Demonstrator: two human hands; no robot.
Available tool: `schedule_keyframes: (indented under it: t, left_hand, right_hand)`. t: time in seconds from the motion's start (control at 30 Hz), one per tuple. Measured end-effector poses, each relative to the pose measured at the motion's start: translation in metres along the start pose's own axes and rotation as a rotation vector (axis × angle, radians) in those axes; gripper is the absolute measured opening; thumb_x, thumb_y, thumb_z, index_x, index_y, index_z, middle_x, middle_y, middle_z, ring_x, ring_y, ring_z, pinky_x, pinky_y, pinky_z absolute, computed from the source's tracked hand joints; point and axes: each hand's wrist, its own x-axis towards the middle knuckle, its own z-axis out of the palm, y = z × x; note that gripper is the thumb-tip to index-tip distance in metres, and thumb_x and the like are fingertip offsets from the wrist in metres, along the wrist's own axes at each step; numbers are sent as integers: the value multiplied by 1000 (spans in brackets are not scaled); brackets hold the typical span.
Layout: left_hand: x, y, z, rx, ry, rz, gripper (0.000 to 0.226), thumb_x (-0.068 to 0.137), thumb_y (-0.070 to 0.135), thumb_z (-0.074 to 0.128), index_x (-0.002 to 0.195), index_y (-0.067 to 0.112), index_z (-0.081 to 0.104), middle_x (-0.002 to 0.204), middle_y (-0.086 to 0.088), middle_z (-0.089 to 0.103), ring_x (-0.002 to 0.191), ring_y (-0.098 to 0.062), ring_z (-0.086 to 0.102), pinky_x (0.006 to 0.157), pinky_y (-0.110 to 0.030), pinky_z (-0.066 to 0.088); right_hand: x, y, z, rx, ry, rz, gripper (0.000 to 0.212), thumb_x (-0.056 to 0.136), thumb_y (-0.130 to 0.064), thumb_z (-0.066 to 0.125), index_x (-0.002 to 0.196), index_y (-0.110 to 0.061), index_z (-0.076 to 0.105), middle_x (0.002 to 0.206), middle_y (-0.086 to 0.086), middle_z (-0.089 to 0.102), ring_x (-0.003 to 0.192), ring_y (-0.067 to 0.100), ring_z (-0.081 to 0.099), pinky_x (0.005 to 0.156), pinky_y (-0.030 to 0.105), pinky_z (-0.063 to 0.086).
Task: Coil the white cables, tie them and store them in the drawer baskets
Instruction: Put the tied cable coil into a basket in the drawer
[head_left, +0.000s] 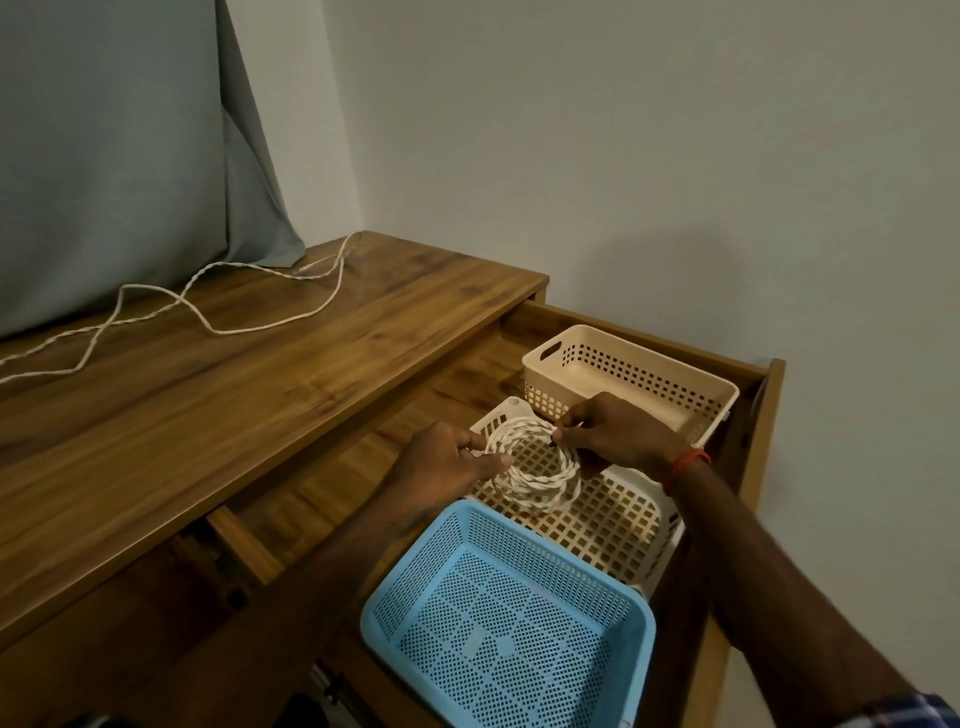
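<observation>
A coiled white braided cable (540, 467) hangs over the white basket (618, 514) in the open drawer. My left hand (447, 462) pinches the coil's left side. My right hand (618, 431) grips its upper right edge, where a small dark piece shows at the fingertips. Beside the white basket lie a beige basket (628, 379) behind and a blue basket (509, 618) in front, both holding nothing. A second white cable (208, 317) lies loose and uncoiled across the wooden desk top.
The wooden drawer (748, 441) is pulled out to the right of the desk top (249, 395). A grey curtain (130, 156) hangs at the back left, its hem on the desk. A plain wall stands behind the drawer.
</observation>
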Motion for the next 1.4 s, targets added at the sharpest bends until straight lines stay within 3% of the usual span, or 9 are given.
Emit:
schedule_keyframes:
  t: [0.13, 0.23, 0.43, 0.57, 0.73, 0.87, 1.2, 1.3, 1.4]
  left_hand:
    - [0, -2, 2, -22, -72, -23, 63, 77, 51, 81, 123, 10, 69, 105, -6, 77, 80, -12, 76, 79, -37, 62]
    - [-2, -1, 4, -52, -94, -34, 47, 79, 46, 81, 114, 14, 73, 102, -1, 78, 85, -11, 75, 85, -41, 61]
    - [-6, 4, 5, -68, -117, -10, 26, 81, 44, 79, 94, 22, 78, 92, 6, 78, 89, -11, 74, 88, -44, 60]
    - [-9, 6, 4, -80, -121, -4, 22, 82, 41, 79, 91, 21, 78, 91, 7, 78, 88, -10, 74, 87, -45, 60]
    - [-10, 4, 3, -73, -123, 12, 26, 80, 46, 79, 96, 25, 76, 87, 6, 77, 85, -11, 74, 84, -46, 61]
    - [-11, 5, 5, -92, -113, 22, 33, 81, 43, 79, 107, 24, 72, 95, 3, 77, 88, -11, 74, 83, -45, 62]
    - [-18, 6, -7, -69, -60, 56, 43, 82, 42, 80, 118, 22, 69, 108, 7, 73, 100, -12, 71, 85, -36, 60]
    - [-23, 5, -21, 30, -12, 111, 44, 83, 46, 78, 119, 25, 69, 109, 16, 71, 102, -3, 67, 81, -24, 55]
    - [-31, 7, -39, 99, 75, 175, 46, 83, 54, 75, 120, 29, 67, 106, 25, 67, 101, 7, 64, 84, -26, 54]
  right_hand:
    - [3, 3, 3, -178, -22, 10, 19, 97, -25, 64, 111, -14, 73, 95, 6, 75, 75, 13, 74, 70, 25, 61]
    - [2, 4, 4, -350, -35, 34, 24, 99, -26, 61, 117, -14, 70, 92, 3, 72, 68, 8, 71, 64, 20, 57]
    - [5, 12, 5, -538, -24, 86, 30, 97, -31, 64, 117, -11, 71, 102, 7, 72, 83, 18, 71, 81, 34, 61]
    - [6, 14, 6, -609, -36, 82, 38, 95, -44, 63, 118, -15, 72, 107, 4, 70, 90, 16, 67, 82, 34, 58]
    - [2, 11, 4, -649, -40, 103, 44, 92, -55, 62, 118, -22, 73, 115, 3, 69, 96, 18, 63, 82, 34, 55]
    - [-1, 10, 4, -646, 84, 82, 45, 88, -56, 66, 121, -25, 70, 116, 4, 68, 94, 20, 61, 77, 33, 53]
    - [-7, 5, 8, -617, 263, -76, 26, 90, -46, 68, 111, -30, 72, 110, 2, 71, 92, 19, 64, 74, 35, 55]
    - [-12, -4, 11, -590, 296, -171, 26, 92, -42, 67, 114, -28, 71, 104, -1, 74, 92, 18, 66, 76, 35, 54]
    - [-14, -18, 12, -629, 294, -293, 33, 91, -45, 67, 119, -29, 68, 110, 1, 72, 99, 21, 63, 82, 39, 51]
